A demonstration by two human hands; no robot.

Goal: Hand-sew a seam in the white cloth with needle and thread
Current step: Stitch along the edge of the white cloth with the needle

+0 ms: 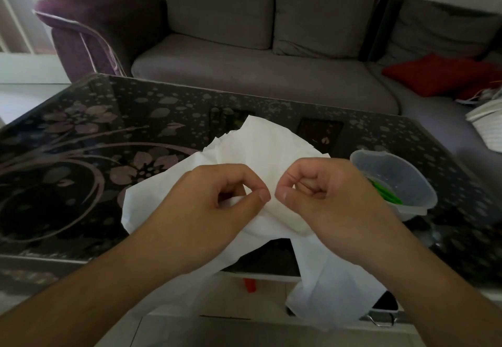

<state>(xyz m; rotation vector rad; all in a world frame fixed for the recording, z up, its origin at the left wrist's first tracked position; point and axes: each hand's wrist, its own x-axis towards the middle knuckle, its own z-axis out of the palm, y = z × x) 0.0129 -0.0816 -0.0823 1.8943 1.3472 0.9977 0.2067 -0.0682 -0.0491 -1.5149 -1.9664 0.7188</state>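
The white cloth point(271, 143) lies crumpled on the dark glass table point(81, 134), and part of it hangs over the near edge. My left hand point(217, 197) pinches a fold of the cloth between thumb and curled fingers. My right hand point(326, 191) sits right beside it with curled fingers, thumb tip close to the left thumb, over the same fold. Whether it holds a needle I cannot tell; neither needle nor thread shows.
A clear plastic tub point(394, 183) with green items inside stands on the table to the right of my hands. A grey sofa point(258, 75) with a red cushion point(440, 75) runs behind the table. Something small and orange point(250, 285) lies below the table edge.
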